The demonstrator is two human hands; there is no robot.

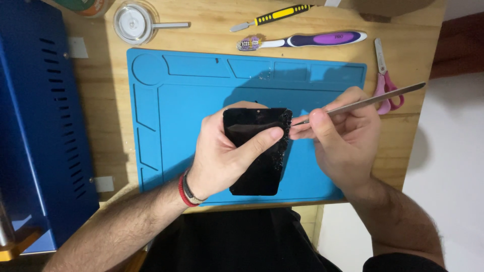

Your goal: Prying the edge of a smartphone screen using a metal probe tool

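Over the blue mat (201,90), the left hand (227,156) is clamped around a black phone screen (254,171); the right hand (343,136) pinches a metal spudger (368,100) at its crumbled right edge, where residue remains.

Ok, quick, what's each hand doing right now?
Left hand: closed around the black phone panel, above the blue mat.
Right hand: closed on the metal pry tool, tip at the panel's edge.
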